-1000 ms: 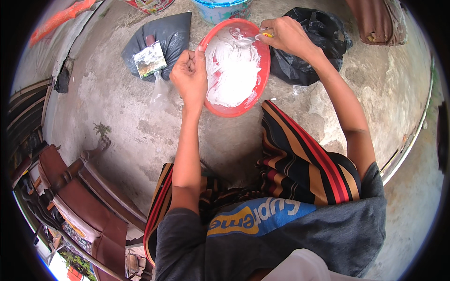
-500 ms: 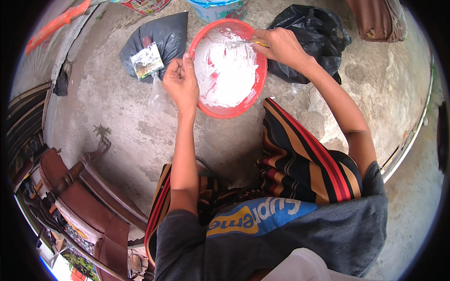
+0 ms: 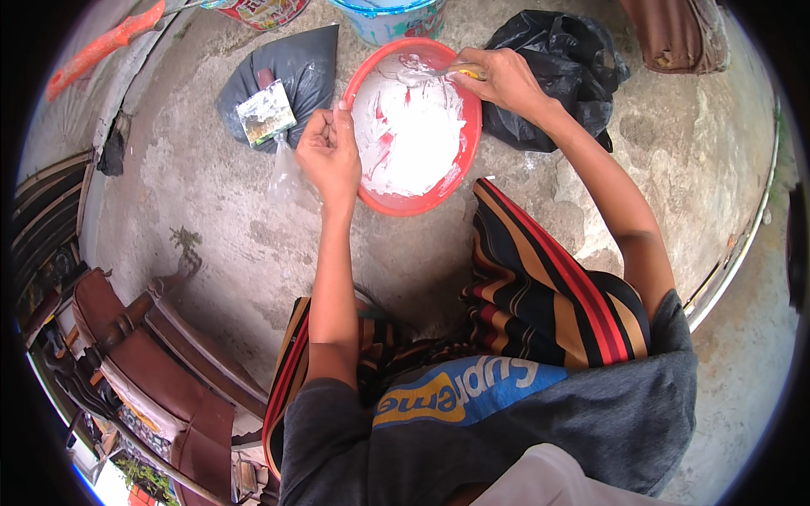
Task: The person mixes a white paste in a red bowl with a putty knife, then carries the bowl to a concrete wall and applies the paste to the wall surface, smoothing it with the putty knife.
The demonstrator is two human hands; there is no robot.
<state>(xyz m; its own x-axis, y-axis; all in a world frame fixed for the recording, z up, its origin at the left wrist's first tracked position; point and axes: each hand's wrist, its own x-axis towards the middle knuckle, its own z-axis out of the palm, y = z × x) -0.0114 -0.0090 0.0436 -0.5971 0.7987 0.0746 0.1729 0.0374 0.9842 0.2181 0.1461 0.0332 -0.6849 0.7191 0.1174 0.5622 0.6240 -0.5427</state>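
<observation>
A round red plastic basin (image 3: 464,160) sits tilted slightly on the concrete in front of me. Thick white paste (image 3: 413,139) covers its bottom and inner wall, with red streaks showing through. My left hand (image 3: 331,150) grips the basin's left rim, thumb on top and fingers curled. In my right hand (image 3: 502,80), above the far right rim, is the yellowish handle of a putty knife (image 3: 426,77). Its paste-smeared blade points left, against the paste at the basin's far side.
Behind the left hand lies a full dark plastic bag (image 3: 295,72) with a printed packet (image 3: 267,111) on it. A crumpled black bag (image 3: 548,72) is at right. Beyond the basin stands a blue-rimmed bucket (image 3: 392,21). A brown chair (image 3: 160,371) stands at lower left.
The putty knife has shifted slightly left, with more of its blade now showing. My left hand stays on the basin's rim.
</observation>
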